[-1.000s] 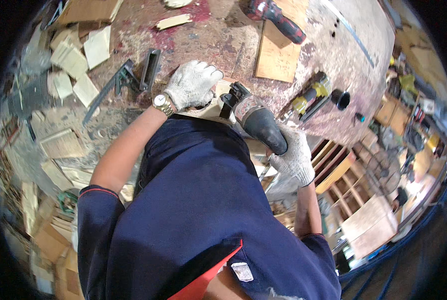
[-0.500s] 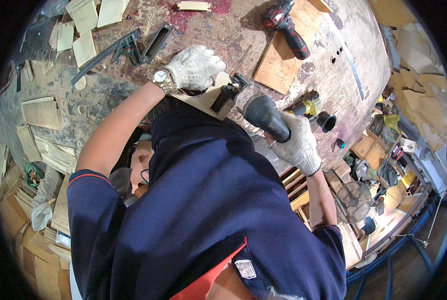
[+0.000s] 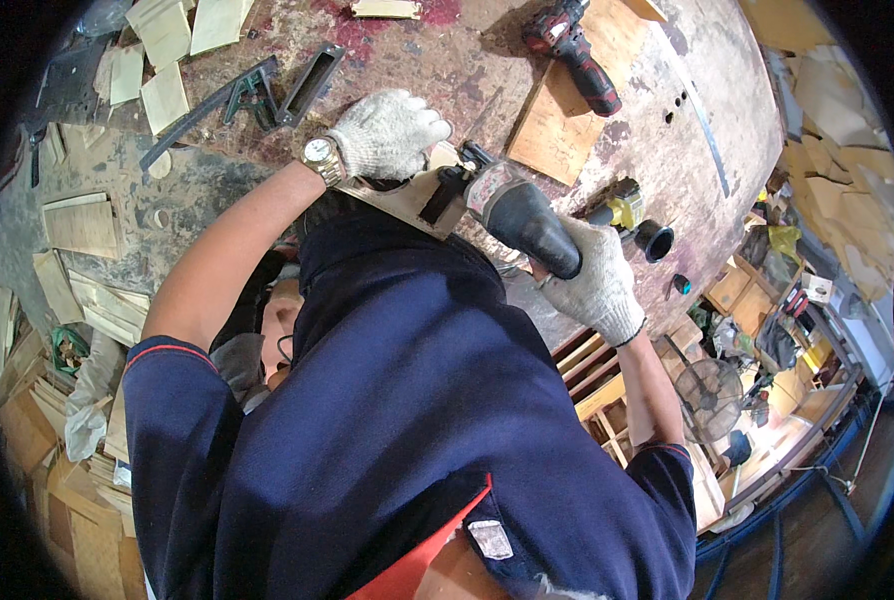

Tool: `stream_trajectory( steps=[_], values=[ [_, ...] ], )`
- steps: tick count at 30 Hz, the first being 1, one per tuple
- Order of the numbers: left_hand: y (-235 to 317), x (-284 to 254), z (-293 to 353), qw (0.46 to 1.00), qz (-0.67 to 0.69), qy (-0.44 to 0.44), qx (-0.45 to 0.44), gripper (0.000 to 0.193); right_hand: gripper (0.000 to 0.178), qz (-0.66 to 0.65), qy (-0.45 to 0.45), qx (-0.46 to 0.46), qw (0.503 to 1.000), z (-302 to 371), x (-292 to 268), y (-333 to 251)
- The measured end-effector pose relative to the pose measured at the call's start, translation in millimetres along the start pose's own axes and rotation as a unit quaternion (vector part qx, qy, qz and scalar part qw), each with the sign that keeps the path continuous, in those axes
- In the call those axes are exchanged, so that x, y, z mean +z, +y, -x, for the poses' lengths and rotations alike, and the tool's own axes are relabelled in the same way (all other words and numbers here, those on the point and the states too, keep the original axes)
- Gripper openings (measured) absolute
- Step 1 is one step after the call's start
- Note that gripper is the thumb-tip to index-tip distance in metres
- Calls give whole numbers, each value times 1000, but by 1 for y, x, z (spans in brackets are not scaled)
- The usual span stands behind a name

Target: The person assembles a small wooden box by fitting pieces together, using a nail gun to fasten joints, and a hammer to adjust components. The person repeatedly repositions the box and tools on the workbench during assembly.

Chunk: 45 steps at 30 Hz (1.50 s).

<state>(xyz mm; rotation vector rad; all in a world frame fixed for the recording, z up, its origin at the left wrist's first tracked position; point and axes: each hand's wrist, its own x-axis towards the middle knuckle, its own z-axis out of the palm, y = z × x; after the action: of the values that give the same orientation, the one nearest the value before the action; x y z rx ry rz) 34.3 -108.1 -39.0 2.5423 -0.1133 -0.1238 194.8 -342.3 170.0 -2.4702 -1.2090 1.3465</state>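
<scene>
My left hand (image 3: 387, 135), in a white knit glove, holds down a pale wooden board (image 3: 407, 207) at the workbench's near edge, against my dark trousers. A watch sits on that wrist. My right hand (image 3: 595, 283), gloved too, is wrapped round the rear of a power tool (image 3: 522, 215) with a dark grey barrel body. The tool's black front plate rests on the board, right of my left hand. Its exact kind and its cutting part are hidden. Just beyond my right hand lies a yellow-and-black tool (image 3: 622, 210) beside a black ring-shaped piece (image 3: 654, 241).
A red-and-black cordless drill (image 3: 577, 60) lies on a brown wooden plank (image 3: 567, 130). Left of centre are a dark rectangular frame (image 3: 311, 84) and a green-and-black clamp (image 3: 253, 100). Thin wood pieces (image 3: 165, 97) lie at the far left. A fan (image 3: 709, 398) stands lower right.
My right hand and the power tool have shifted very slightly to the left. My left hand stays on the board.
</scene>
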Motion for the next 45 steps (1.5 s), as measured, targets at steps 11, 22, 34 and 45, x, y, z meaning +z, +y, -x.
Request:
stream_trajectory(
  steps=[11, 22, 34, 45],
  values=[
    [-2, 3, 1, 1000, 11, 14, 7, 18, 37, 16, 1, -2, 1000, -3, -2, -3],
    [-4, 9, 2, 999, 11, 31, 19, 21, 36, 25, 6, -9, 1000, -6, 0, -4],
    [-3, 8, 1, 1000, 12, 25, 10, 16, 39, 11, -5, -16, 1000, -9, -3, -7],
    [-3, 8, 3, 999, 5, 34, 11, 17, 36, 15, 0, -23, 1000, -11, -2, -6]
  ],
)
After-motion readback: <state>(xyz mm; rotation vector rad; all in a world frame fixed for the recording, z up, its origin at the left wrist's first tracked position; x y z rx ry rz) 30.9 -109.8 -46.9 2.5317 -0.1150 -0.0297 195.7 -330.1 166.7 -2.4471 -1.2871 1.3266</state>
